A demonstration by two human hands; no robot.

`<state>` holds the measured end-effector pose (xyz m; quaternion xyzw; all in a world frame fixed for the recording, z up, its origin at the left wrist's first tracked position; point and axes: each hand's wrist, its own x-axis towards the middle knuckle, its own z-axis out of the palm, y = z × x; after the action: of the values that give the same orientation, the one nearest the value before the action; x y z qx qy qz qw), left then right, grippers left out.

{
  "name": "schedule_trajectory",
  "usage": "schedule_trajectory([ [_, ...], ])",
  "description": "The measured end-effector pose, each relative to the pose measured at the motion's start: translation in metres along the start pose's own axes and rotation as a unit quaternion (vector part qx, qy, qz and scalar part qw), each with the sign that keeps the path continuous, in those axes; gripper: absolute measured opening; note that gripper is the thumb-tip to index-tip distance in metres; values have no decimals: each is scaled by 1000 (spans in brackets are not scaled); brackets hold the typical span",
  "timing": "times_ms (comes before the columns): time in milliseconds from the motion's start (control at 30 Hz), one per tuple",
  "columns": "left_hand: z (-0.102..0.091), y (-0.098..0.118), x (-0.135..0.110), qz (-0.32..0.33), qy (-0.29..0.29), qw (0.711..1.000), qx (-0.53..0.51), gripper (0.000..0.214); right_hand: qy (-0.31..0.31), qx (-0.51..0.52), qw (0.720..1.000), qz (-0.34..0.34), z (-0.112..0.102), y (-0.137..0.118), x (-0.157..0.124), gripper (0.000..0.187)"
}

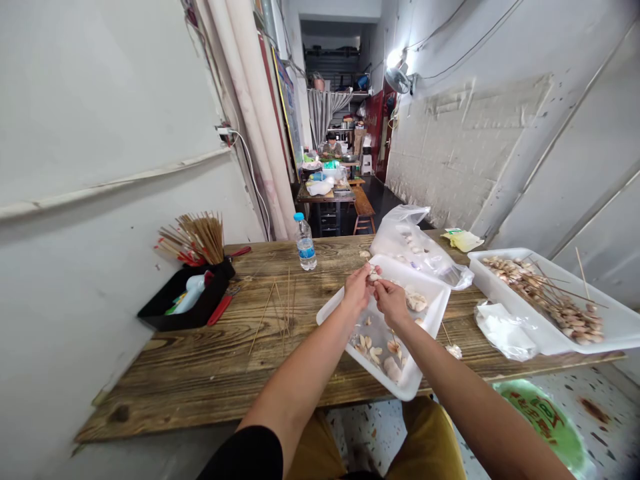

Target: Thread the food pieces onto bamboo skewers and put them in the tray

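Observation:
My left hand (357,287) and my right hand (391,300) meet above a white tray (430,313) that lies on the wooden table (200,360). The left fingers pinch a small pale piece of food (373,273). Curled beside it, the right fingers close on something I cannot make out. More pale food pieces (377,350) lie at the tray's near end. Loose bamboo skewers (280,310) rest on the table to the left of my hands.
A water bottle (305,242) stands behind the skewers. At the left, a black tray (185,300) holds a bundle of skewers (196,237). Right: a plastic bag (415,243) and a white tray of filled skewers (550,300). A person sits far down the corridor.

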<state>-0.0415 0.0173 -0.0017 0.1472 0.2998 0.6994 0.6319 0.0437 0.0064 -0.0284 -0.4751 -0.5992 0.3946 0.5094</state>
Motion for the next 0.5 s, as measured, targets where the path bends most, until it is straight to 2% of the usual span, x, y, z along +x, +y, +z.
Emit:
schedule_trajectory([
  [100,0,3,0,2,-14,1000,12,25,2,2,1000,-1,-1,-2,2,44],
  [200,-2,9,5,32,9,999,17,33,-10,-5,1000,3,-5,0,0,42],
  [367,-8,14,12,59,52,997,-28,26,-45,-23,999,0,-8,5,-5,35],
  [500,-9,13,12,52,53,997,-35,20,-49,-39,998,-8,-7,5,-7,35],
])
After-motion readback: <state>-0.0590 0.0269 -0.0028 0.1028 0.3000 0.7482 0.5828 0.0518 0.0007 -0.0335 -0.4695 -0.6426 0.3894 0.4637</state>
